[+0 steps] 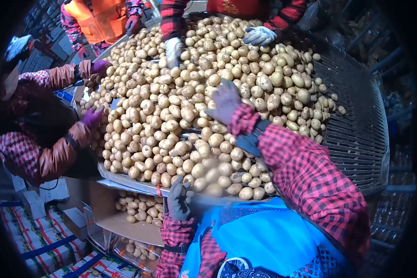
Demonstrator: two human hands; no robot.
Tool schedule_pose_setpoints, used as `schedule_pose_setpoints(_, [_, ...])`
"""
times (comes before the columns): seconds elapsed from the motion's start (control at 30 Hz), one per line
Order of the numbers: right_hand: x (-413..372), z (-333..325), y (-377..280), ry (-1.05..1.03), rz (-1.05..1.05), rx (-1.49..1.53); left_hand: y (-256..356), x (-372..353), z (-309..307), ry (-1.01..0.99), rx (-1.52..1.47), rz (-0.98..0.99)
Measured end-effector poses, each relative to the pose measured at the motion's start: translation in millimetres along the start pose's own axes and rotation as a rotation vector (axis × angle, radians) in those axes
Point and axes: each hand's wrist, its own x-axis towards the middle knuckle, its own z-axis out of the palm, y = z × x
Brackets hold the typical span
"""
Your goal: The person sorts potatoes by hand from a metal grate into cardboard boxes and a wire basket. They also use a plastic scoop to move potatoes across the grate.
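Note:
A large heap of potatoes point(171, 125) covers a slatted metal sorting table point(356, 129). My right hand point(226, 101), in a greyish-purple glove, reaches across the heap and rests on the potatoes with its fingers spread. At the table's front edge, my left hand point(179, 200) wears a dark grey glove. Its fingers point up, apart and slightly bent, and I see nothing in them. Just right of that hand, several potatoes point(211, 176) are smeared by motion near the edge.
Across the table are a co-worker's white-gloved hands point(173, 52). Purple-gloved hands point(92, 117) of another person work at the left, and someone in an orange vest point(97, 21) stands behind. Below the edge, a cardboard box point(125, 222) holds potatoes. Printed cartons point(46, 238) lie lower left.

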Motion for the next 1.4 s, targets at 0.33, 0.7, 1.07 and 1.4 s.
schedule_pose_setpoints(0.33, [1,2,-173,-0.292,-0.252,0.331,9,16,-4,0.034,0.158,-0.204])
schedule_pose_setpoints(0.7, [-57,-14,52,0.396,0.014,0.27,2,23,-17,0.073,0.078,-0.244])
schedule_pose_setpoints(1.07, [-103,-7,-52,-0.063,-0.066,0.213,3,19,-9,0.093,0.121,-0.125])
schedule_pose_setpoints(1.4, [-73,-44,167,0.238,0.398,0.193,2,20,-17,0.009,-0.035,-0.147])
